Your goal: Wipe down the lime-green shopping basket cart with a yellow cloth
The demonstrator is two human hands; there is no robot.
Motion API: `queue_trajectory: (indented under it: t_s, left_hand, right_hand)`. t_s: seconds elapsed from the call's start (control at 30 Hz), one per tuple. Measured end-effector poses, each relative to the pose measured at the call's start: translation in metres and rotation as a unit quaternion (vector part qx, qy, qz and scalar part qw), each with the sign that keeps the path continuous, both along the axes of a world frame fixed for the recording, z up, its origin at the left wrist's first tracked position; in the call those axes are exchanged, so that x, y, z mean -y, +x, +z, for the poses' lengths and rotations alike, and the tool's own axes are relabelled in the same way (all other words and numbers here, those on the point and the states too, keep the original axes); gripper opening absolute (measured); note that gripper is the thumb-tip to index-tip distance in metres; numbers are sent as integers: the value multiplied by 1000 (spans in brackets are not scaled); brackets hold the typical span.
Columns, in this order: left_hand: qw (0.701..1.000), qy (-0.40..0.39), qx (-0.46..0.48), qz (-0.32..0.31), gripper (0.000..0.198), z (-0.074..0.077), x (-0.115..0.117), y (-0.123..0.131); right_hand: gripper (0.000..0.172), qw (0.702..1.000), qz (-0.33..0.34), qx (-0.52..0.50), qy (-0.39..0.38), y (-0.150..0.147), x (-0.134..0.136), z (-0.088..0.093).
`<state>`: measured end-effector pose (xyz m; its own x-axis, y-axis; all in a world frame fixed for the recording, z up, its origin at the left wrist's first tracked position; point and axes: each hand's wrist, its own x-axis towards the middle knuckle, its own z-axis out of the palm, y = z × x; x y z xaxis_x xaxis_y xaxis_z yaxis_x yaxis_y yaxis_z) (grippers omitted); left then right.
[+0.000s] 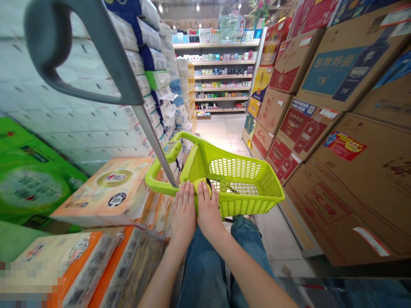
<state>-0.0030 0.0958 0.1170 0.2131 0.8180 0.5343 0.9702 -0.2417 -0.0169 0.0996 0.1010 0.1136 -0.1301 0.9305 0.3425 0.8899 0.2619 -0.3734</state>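
A lime-green shopping basket with slotted sides stands in front of my legs, its long grey pull handle rising to the upper left. My left hand lies with its fingers stretched forward on the near rim, beside the foot of the metal handle pole. Right next to it, my right hand rests flat over a yellow-and-black part at the same rim. Neither hand shows anything held in it. Through the slots, no goods are visible inside the basket.
Stacked cardboard cartons line the right side. White tissue packs are piled on the left, with an orange-and-white pack lower down. A tiled aisle leads to shelves of small boxes. My jeans are below.
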Motion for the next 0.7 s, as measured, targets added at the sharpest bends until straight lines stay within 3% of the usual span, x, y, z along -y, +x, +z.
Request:
queue_trajectory:
  t_s: [0.17,0.43,0.57,0.7]
  left_hand:
    - [1000,-18,8,-1,74,3,3,3]
    - [999,-25,23,-1,78,7,4,5]
    - [1000,-23,22,-3,76,6,4,4]
    - [1000,-13,12,0,75,4,2,3]
  right_hand:
    - [89,999,14,30,18,38,5,-8]
    - [84,991,-101,83,12,128,18,-45]
    - [83,982,-167,89,-16,112,19,-39]
    - [82,993,-92,47,-49,49,8,-9]
